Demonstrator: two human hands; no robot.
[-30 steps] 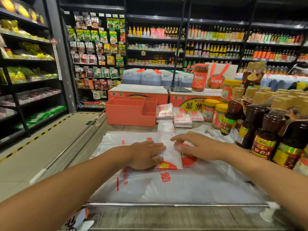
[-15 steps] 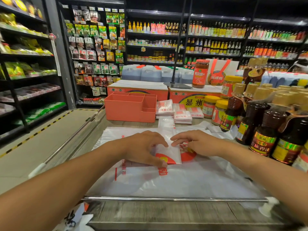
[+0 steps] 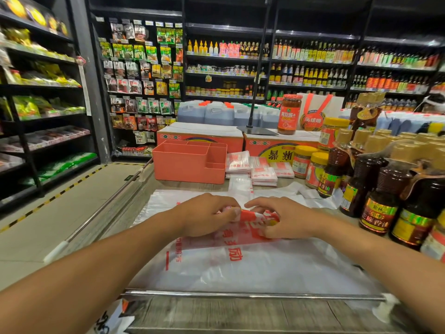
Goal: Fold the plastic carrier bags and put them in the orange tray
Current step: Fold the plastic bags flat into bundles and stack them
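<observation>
Your spread carrier bags (image 3: 265,266) cover counter up to metal rail (image 3: 240,294); sauce bottles (image 3: 380,196) crowd right edge, open aisle lies left. Orange tray (image 3: 187,165) stands beyond, folded stacks (image 3: 263,175) beside it. Left hand (image 3: 207,215) and right hand (image 3: 286,218), fingers curled, pinch half-folded bag (image 3: 255,222) mid-counter; fold under palms hard to make out.

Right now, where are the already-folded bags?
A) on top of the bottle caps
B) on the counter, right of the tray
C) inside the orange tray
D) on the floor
B: the folded bags lie in small piles on the counter, between the orange tray and the yellow-lidded jars; none shows in the tray's visible compartments.
</observation>
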